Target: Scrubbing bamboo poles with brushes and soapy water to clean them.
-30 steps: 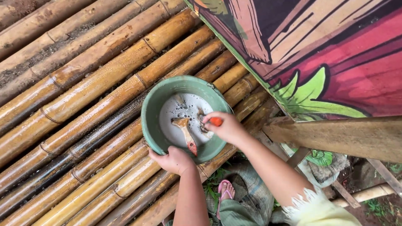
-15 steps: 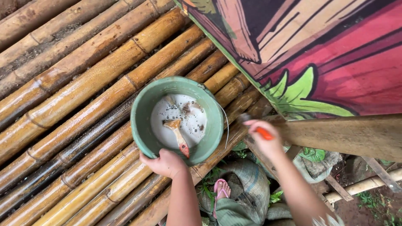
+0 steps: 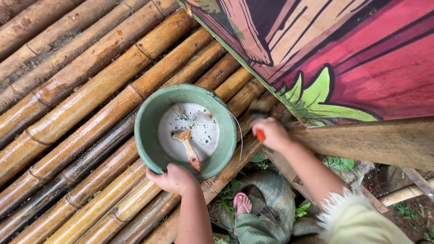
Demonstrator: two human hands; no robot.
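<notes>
Head cam view: our left hand (image 3: 175, 179) curls around the near rim of the green bucket (image 3: 149, 135), fingers closed on the edge. The bucket sits on the bamboo slats (image 3: 77, 104) and holds foamy whitish water with a wooden-handled brush (image 3: 187, 145) lying in it, its red tip pointing toward that hand. Our right hand (image 3: 270, 133), just right of the bucket, is wrapped around a second brush (image 3: 259, 122) with a red handle, bristles blurry, near the painted mural board (image 3: 352, 49).

Brush (image 3: 259, 118) in right hand (image 3: 272, 134) motion-blurred, bristles unclear, mural (image 3: 343, 54) cut by top edge, sandalled foot (image 3: 241, 206) half hidden.
</notes>
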